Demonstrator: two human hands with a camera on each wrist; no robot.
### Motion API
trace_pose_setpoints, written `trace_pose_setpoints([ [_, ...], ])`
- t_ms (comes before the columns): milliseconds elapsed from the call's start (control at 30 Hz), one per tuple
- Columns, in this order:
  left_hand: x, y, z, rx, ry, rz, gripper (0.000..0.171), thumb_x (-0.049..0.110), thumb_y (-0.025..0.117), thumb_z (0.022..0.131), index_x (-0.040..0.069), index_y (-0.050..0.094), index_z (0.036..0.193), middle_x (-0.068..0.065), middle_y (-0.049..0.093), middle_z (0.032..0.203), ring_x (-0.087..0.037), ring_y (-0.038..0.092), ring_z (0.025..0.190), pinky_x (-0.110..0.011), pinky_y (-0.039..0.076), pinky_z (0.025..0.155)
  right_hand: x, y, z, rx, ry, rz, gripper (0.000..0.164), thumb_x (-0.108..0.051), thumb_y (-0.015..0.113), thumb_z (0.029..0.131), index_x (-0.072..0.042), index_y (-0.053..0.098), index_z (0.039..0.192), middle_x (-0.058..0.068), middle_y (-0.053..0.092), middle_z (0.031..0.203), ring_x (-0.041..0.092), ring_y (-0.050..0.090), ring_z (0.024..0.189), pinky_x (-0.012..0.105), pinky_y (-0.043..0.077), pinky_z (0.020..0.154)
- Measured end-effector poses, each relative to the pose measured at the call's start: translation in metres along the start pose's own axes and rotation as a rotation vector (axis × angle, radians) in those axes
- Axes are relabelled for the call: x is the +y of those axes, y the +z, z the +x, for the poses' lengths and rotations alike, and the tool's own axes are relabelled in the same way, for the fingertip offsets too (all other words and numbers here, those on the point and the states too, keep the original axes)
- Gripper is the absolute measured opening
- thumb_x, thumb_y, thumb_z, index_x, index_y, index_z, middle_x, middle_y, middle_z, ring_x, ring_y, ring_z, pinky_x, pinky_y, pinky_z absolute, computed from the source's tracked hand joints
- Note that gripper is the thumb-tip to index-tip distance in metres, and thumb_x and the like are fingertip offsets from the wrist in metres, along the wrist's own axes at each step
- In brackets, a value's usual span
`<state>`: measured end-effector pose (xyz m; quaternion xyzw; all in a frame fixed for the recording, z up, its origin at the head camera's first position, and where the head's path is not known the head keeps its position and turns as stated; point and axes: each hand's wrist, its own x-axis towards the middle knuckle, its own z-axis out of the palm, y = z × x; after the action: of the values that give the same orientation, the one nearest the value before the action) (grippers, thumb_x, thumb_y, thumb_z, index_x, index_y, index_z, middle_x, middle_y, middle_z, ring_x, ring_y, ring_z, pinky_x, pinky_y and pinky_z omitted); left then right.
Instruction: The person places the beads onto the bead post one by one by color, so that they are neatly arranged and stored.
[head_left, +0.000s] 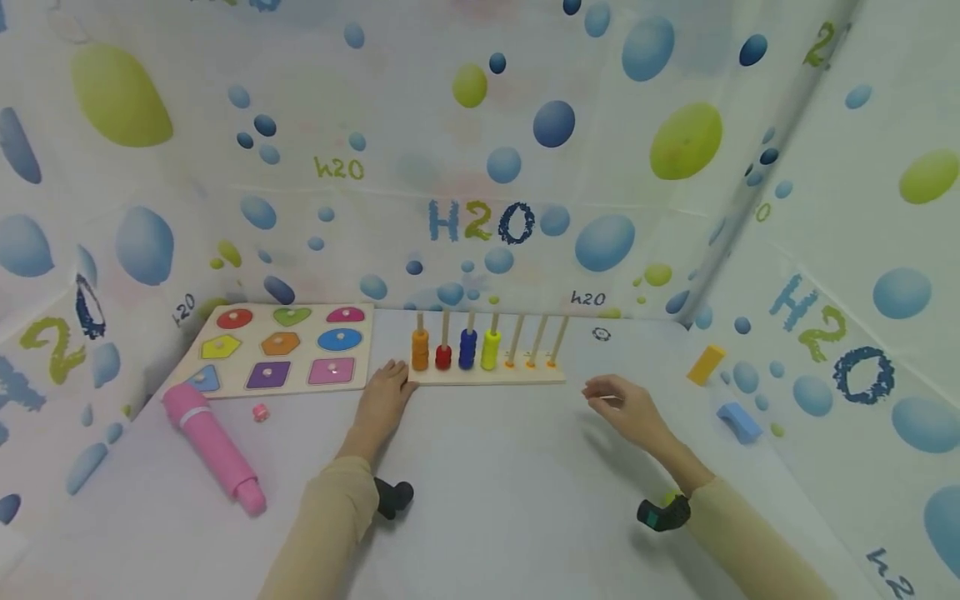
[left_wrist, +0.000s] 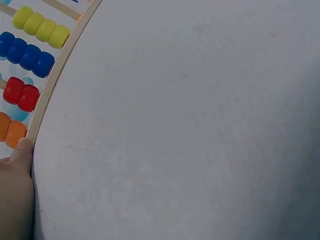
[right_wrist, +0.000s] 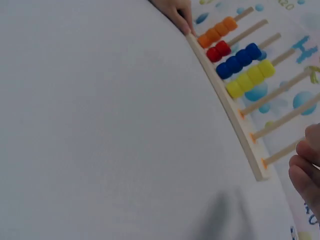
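A wooden bead stacker [head_left: 487, 377] stands in the middle of the table, its row of upright pegs on a long narrow base. From the left, its pegs carry orange beads [head_left: 420, 350], two red beads [right_wrist: 219, 51], blue beads [head_left: 468, 349] and yellow beads [left_wrist: 41, 27]; three pegs on the right are bare. My left hand [head_left: 385, 396] holds the left end of the base, its thumb against the front edge. Off the right end, my right hand [head_left: 626, 408] hovers above the table with loosely bent fingers. Nothing shows between those fingers [right_wrist: 303, 172].
A shape puzzle board [head_left: 300, 393] lies at the back left. Before it are a small pink piece [head_left: 260, 412] and a pink microphone-shaped object [head_left: 217, 450]. To the right lie a yellow block [head_left: 706, 365] and a blue arched block [head_left: 739, 422]. Patterned sheets [head_left: 420, 125] stand behind the table.
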<state>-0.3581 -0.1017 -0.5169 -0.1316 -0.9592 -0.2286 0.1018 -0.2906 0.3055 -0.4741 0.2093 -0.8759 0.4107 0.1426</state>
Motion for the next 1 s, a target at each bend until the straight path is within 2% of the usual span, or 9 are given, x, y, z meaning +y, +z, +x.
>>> trace_pose_setpoints([
  [267,0.001,-0.002,0.001,-0.004,0.008,0.001,0.047,0.024,0.051,0.099,-0.008,0.047,0.134,-0.023,0.044,0.139,-0.038,0.032,0.134,-0.049,0.02,0.113,-0.014,-0.036,-0.055,-0.028,0.045,0.039,0.022,0.004,0.06,0.09,0.007,0.058,0.111,0.019,0.067,0.102,0.032,0.065,0.092,0.017,0.052,0.081],
  [367,0.002,-0.003,0.002,-0.012,-0.003,0.002,0.048,0.025,0.051,0.099,-0.007,0.046,0.134,-0.022,0.044,0.14,-0.037,0.032,0.134,-0.048,0.02,0.113,-0.007,-0.043,-0.072,-0.046,0.034,0.023,0.022,0.005,0.06,0.089,0.007,0.059,0.11,0.018,0.067,0.1,0.028,0.065,0.092,0.016,0.052,0.08],
  [467,0.003,-0.004,0.003,-0.022,-0.006,0.003,0.049,0.025,0.051,0.099,-0.007,0.046,0.135,-0.022,0.043,0.14,-0.037,0.031,0.135,-0.048,0.02,0.113,0.009,-0.048,-0.09,-0.064,0.016,0.024,0.022,0.006,0.061,0.088,0.004,0.061,0.11,0.016,0.067,0.101,0.02,0.065,0.093,0.019,0.054,0.078],
  [567,0.002,-0.003,0.003,-0.021,-0.004,0.002,0.049,0.025,0.051,0.099,-0.007,0.045,0.135,-0.022,0.043,0.14,-0.037,0.031,0.135,-0.048,0.019,0.113,0.022,-0.051,-0.107,-0.078,0.035,0.022,0.024,0.002,0.064,0.087,-0.002,0.062,0.11,0.013,0.067,0.103,0.015,0.065,0.095,0.021,0.055,0.078],
  [667,0.002,-0.002,0.002,0.001,0.007,-0.003,0.048,0.024,0.052,0.099,-0.008,0.046,0.134,-0.023,0.044,0.139,-0.038,0.032,0.134,-0.049,0.02,0.113,0.018,-0.055,-0.121,-0.09,0.079,-0.033,0.026,-0.001,0.068,0.084,-0.003,0.063,0.11,0.01,0.068,0.104,0.016,0.065,0.095,0.023,0.055,0.079],
  [833,0.002,-0.001,0.0,0.023,0.016,-0.014,0.047,0.023,0.053,0.098,-0.01,0.047,0.132,-0.024,0.045,0.138,-0.039,0.033,0.133,-0.049,0.02,0.113,0.011,-0.059,-0.139,-0.099,0.101,-0.147,0.033,-0.009,0.075,0.08,-0.008,0.065,0.111,0.001,0.069,0.103,0.012,0.062,0.099,0.012,0.046,0.087],
  [933,0.002,0.0,-0.001,0.02,0.015,-0.009,0.047,0.023,0.053,0.098,-0.01,0.047,0.132,-0.024,0.045,0.138,-0.039,0.033,0.133,-0.049,0.02,0.113,0.016,-0.06,-0.146,-0.097,0.088,-0.161,0.035,-0.015,0.078,0.077,-0.015,0.065,0.11,-0.006,0.068,0.103,0.005,0.059,0.103,0.005,0.038,0.091],
  [1000,0.001,0.0,-0.001,0.023,0.016,-0.002,0.047,0.023,0.052,0.098,-0.01,0.048,0.132,-0.024,0.045,0.138,-0.039,0.033,0.133,-0.049,0.021,0.113,0.018,-0.06,-0.15,-0.087,0.072,-0.167,0.036,-0.016,0.079,0.076,-0.016,0.065,0.11,-0.008,0.068,0.103,0.004,0.058,0.104,0.005,0.037,0.092],
])
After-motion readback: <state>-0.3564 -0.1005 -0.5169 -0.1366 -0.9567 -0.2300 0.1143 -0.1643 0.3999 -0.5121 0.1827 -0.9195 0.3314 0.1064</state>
